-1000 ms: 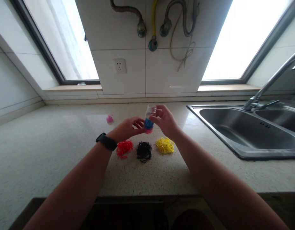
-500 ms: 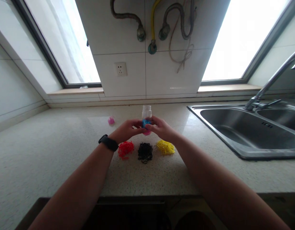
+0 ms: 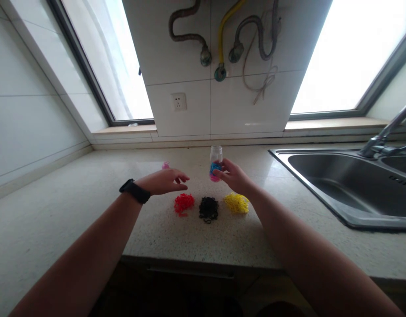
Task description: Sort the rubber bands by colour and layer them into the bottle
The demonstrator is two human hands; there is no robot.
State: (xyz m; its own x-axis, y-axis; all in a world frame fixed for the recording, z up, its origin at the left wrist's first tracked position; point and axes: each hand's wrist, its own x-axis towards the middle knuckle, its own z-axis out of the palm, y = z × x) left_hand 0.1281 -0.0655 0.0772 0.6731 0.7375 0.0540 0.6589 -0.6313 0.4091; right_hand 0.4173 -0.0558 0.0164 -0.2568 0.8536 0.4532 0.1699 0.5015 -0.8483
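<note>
My right hand (image 3: 234,175) grips a clear jar (image 3: 216,154) from its right side. Blue bits fill its middle, with pink ones beneath them; the jar's top has no lid on it. My left hand (image 3: 166,181), a black watch on its wrist, hovers with fingers apart and holds nothing. Just below that hand lies a heap of red rubber bands (image 3: 184,203). A black heap of bands (image 3: 208,208) sits in the middle, and a yellow heap (image 3: 236,203) is close under my right wrist. Behind my left hand a small pink object (image 3: 165,165) is partly hidden.
The speckled countertop (image 3: 150,237) runs up to the tiled wall. A steel sink (image 3: 318,176) with a faucet (image 3: 384,132) is set into it at the right. Hoses and a socket (image 3: 179,101) are on the wall at the back.
My left hand has let go of the jar and moved left, toward the red heap and pink object. My right hand still holds the jar. The view has shifted slightly left.
</note>
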